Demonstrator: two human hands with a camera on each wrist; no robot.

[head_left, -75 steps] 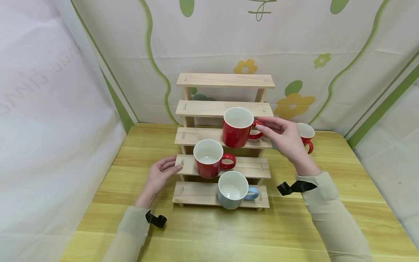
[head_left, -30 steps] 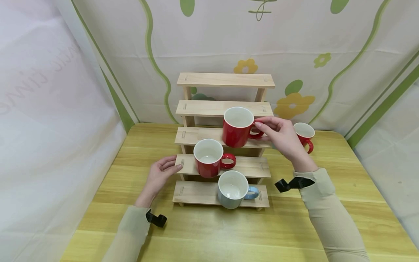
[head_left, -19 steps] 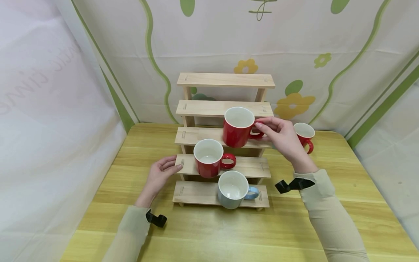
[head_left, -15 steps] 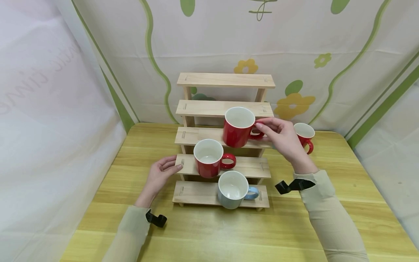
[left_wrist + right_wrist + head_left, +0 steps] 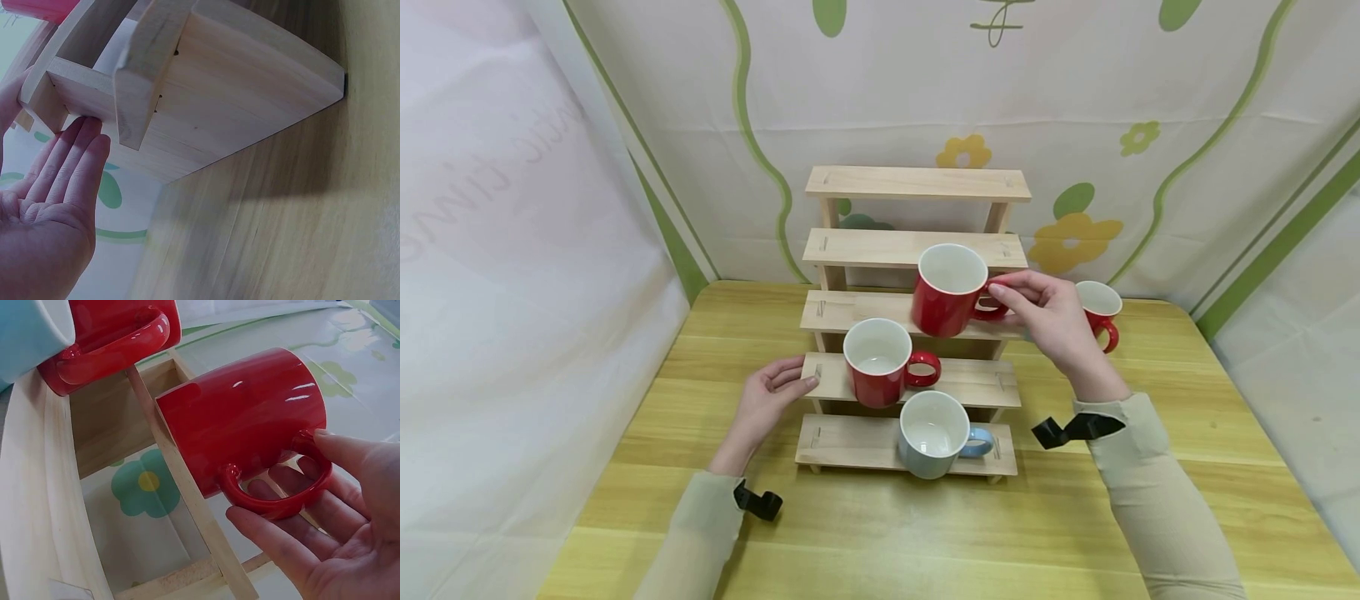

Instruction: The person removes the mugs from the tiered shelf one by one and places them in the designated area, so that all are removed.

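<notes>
My right hand (image 5: pixel 1060 321) pinches the handle of a red mug (image 5: pixel 946 310) with a white inside. This mug leans slightly right, its base right at the third board of a stepped wooden stand (image 5: pixel 850 310); the right wrist view shows the base edge at that board and the thumb on the handle. My left hand (image 5: pixel 767 404) holds the left end of the second-lowest board, thumb on top, straight fingers (image 5: pixel 87 165) underneath. Another red mug (image 5: pixel 877 385) stands on that board. A light blue mug (image 5: pixel 921 458) stands on the lowest board.
Behind my right hand, a smaller-looking red mug (image 5: pixel 1101 321) stands on the wooden table (image 5: pixel 1187 392). The two upper boards (image 5: pixel 917 183) of the stand carry nothing. A patterned white cloth (image 5: pixel 865 83) hangs close behind, with another at the left.
The red mug in my right hand has shifted a little right and tipped slightly that way. My left hand and the other mugs stay put.
</notes>
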